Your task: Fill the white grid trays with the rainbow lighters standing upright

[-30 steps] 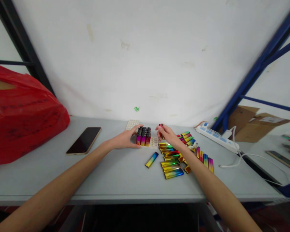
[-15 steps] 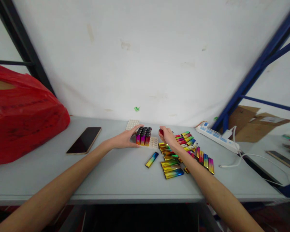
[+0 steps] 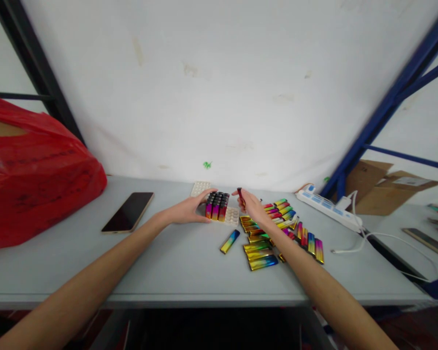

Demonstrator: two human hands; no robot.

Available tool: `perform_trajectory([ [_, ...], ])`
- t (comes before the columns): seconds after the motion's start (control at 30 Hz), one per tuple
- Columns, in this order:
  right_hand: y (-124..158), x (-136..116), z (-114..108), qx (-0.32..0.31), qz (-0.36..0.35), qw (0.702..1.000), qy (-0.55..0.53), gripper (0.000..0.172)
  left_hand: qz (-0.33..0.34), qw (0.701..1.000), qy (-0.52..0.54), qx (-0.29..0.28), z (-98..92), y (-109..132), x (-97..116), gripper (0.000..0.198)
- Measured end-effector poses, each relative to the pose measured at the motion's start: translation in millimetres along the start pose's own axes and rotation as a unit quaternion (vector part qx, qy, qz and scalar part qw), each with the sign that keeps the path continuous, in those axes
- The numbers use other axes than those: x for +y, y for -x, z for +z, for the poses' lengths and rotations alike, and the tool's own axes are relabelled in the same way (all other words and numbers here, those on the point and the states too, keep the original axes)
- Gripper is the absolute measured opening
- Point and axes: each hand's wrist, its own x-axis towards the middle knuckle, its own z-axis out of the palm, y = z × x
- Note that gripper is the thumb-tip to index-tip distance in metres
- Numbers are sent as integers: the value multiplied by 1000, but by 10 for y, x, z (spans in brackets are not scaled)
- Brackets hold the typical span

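Now my right hand (image 3: pixel 253 206) has its grip clamped on a red lighter (image 3: pixel 239 194), upright just beside the white tray (image 3: pixel 233 215). My left hand (image 3: pixel 188 211) wraps the standing lighters (image 3: pixel 216 206), steadying them. I'd keep the red one vertical.

On my feed both arms are uncovered along their whole visible length: the left forearm (image 3: pixel 105 267) and the right forearm (image 3: pixel 314 277) show bare skin up to the bottom edge of the view. The wide lens makes them look thick near the camera and thin towards the wrists. The left hand (image 3: pixel 188 211) and the right hand (image 3: pixel 251 206) are bare as well, with slim fingers. They appear too small for me to make out nails or other fine detail.
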Motion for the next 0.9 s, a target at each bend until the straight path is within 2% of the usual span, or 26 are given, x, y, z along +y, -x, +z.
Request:
perform_trajectory([
  [0.07,-2,24,9,26,-25,999,23,58,-2,1000,-5,6,6,5,0,105],
  [0.2,12,60,22,33,-55,994,89,39,-9,1000,-13,12,18,7,1,106],
  [0.37,43,67,19,47,-69,989,122,19,-12,1000,-15,8,17,2,23,108],
  [0.47,55,36,10,40,-81,982,163,16,-9,1000,-18,8,13,0,25,107],
  [0.67,68,2,27,-25,-121,960,253,14,-25,999,-23,9,13,6,38,108],
  [0.77,81,-5,13,-19,-137,954,266,16,-27,999,-23,10,14,11,46,107],
  [0.9,112,-93,-51,27,-158,946,283,25,-15,1000,-21,15,16,7,19,108],
])
